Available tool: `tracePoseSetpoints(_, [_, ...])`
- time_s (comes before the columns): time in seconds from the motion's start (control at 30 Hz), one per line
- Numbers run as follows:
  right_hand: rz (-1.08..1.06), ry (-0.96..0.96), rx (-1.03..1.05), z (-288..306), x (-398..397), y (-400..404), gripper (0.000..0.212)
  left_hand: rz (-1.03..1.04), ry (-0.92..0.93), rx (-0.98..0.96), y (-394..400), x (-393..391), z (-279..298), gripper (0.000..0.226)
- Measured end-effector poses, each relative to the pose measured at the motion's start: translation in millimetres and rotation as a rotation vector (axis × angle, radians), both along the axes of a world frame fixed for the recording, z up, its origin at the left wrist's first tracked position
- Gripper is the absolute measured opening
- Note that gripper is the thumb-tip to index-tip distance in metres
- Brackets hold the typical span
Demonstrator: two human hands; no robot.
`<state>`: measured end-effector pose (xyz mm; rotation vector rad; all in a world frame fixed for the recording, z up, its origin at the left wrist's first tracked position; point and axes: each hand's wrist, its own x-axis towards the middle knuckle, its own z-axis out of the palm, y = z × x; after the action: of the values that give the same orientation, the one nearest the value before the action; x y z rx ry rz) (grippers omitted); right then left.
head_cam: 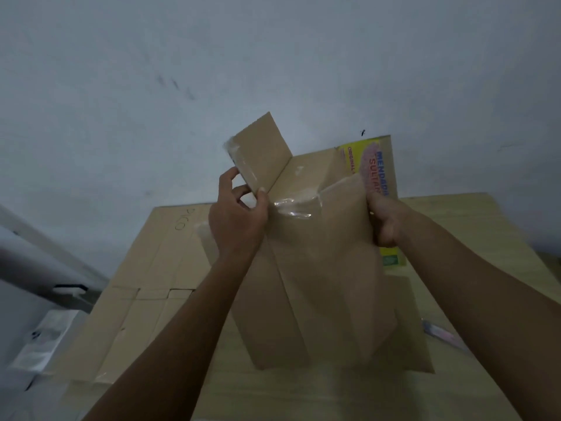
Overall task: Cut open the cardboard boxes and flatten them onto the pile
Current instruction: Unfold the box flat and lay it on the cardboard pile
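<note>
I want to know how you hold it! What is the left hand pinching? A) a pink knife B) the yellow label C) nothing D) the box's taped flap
D: the left hand pinches the tape-covered flap of the opened brown cardboard box.

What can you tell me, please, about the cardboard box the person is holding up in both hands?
The cardboard box is plain brown, opened out and largely collapsed, held up above the pile of flattened cardboard. One flap sticks up at its top left, and shiny clear tape clings across the upper part and along the flap's edge. A yellow printed panel shows at its upper right. The left hand pinches the base of the flap; the right hand grips the right edge.
</note>
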<state>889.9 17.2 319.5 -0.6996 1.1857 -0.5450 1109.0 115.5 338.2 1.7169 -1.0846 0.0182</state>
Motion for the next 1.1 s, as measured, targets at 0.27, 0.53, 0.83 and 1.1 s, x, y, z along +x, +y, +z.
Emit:
tracePoseSetpoints(0.27, [-0.06, 0.245, -0.039, 6.0, -63.8, -0.8, 0.034, -0.117, -0.237, 0.167, 19.9, -30.9, -20.1, 0.048])
tracePoseSetpoints(0.53, [-0.317, 0.449, -0.394, -9.9, -86.6, 22.2, 0.033, 0.003, 0.078, 0.073, 15.7, -67.2, -8.9, 0.098])
tracePoseSetpoints(0.83, [-0.409, 0.335, -0.508, -12.0, -85.1, 60.1, 0.044, 0.045, -0.387, 0.424, 17.0, -47.4, 10.6, 0.074])
tracePoseSetpoints(1.1, [-0.49, 0.346, -0.575, -34.6, -84.2, 88.5, 0.048, -0.188, -0.268, 0.501, 14.4, -14.5, 17.0, 0.076])
